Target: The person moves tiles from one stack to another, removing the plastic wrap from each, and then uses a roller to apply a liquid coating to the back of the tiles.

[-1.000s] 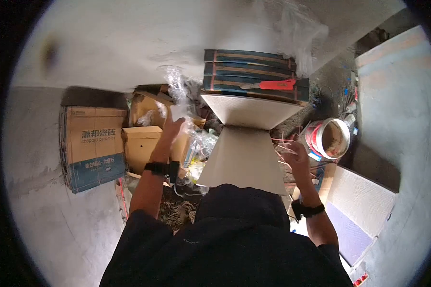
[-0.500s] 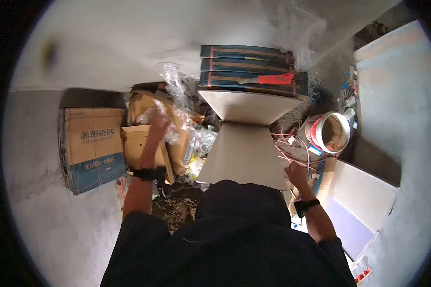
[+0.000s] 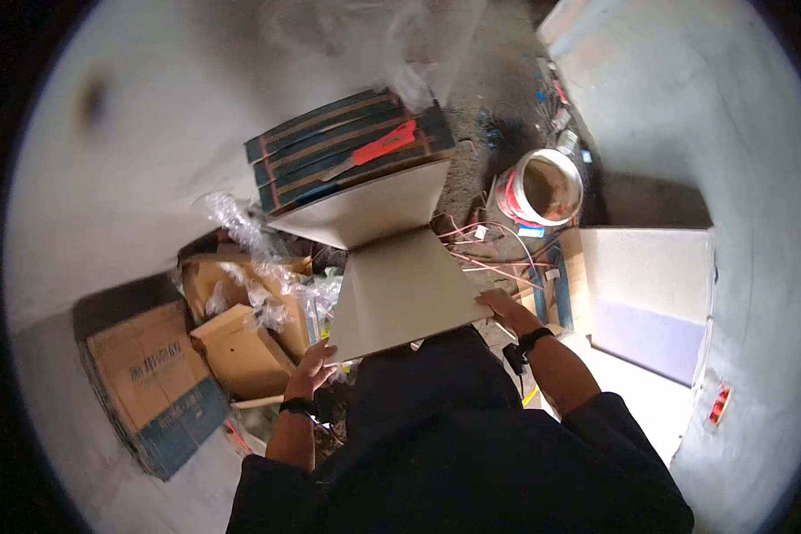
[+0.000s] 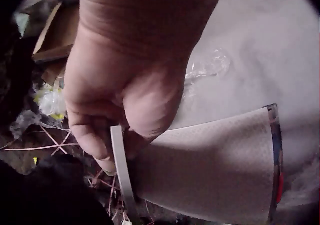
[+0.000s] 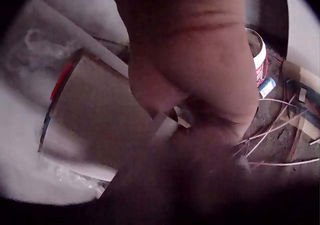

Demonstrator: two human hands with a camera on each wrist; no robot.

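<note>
Landmark: one pale beige square tile [image 3: 408, 298], held in front of the person's body; all places below are given from it.

Left hand [image 3: 310, 369], one: at the tile's near left corner, thumb and fingers pinching the edge.
Right hand [image 3: 503, 311], one: at the tile's near right corner, gripping the edge; its fingertips are lost in blur in the wrist view.

Handling note: the grip looks best kept even on both corners, with the tile level and its far edge guided so that it does not knock the second tile. Thin corners would probably chip if struck.

Count:
Second tile, pale and finely textured [image 3: 365, 209]: one, tilted up beyond the landmark tile; whether the two touch cannot be told.
Stack of dark green and brown cardboard cartons [image 3: 298, 142]: one, at least three layers, beyond the second tile.
Red-handled tool [image 3: 384, 142]: one, on the stack, type uncertain.
White-and-red round plastic bucket [image 3: 510, 200]: one, far right of the landmark tile.
Brown-and-blue printed flat carton pile [image 3: 151, 374]: one, well left.
Opened plain brown carton [image 3: 240, 351]: one, left, nearer.
Clear crumpled plastic film [image 3: 249, 236]: several pieces, uncounted, far left.
Thin pinkish strips [image 3: 498, 263]: several, tangled, right.
</note>
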